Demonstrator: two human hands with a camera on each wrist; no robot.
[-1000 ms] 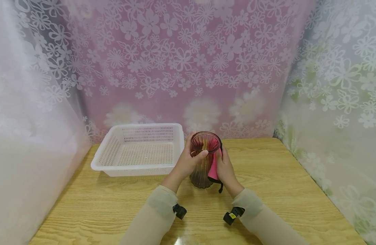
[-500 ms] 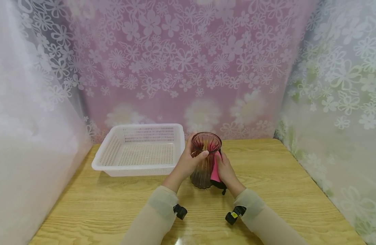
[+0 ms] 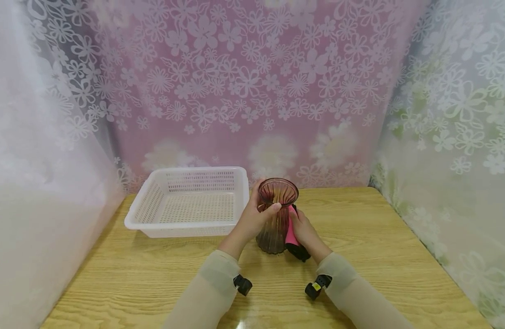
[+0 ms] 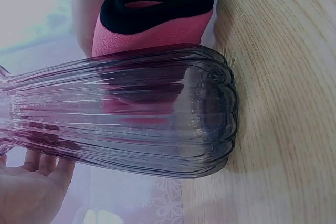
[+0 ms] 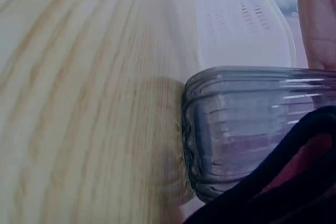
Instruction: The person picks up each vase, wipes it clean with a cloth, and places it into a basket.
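A purple-tinted ribbed glass vase point(image 3: 272, 235) stands upright on the table, its flared rim facing up. My left hand point(image 3: 252, 218) grips it around the neck from the left, thumb just under the rim. My right hand point(image 3: 307, 232) holds a folded pink cloth point(image 3: 291, 234) with black edging against the vase's right side. In the left wrist view the cloth point(image 4: 152, 38) lies along the ribbed glass point(image 4: 157, 114), its black border looped over. Black edging point(image 5: 262, 187) covers a lower corner of the right wrist view, in front of the vase base point(image 5: 220, 135).
Left of the vase is a white perforated plastic basket point(image 3: 186, 225), close to my left hand. The wood-grain table point(image 3: 367, 256) extends to the right and front. Flowered curtains point(image 3: 244, 91) hang behind and at both sides.
My right hand has shifted slightly right and toward me. The cloth's lower black edge has swung down and right, and less pink shows near the rim. The left hand keeps its grip.
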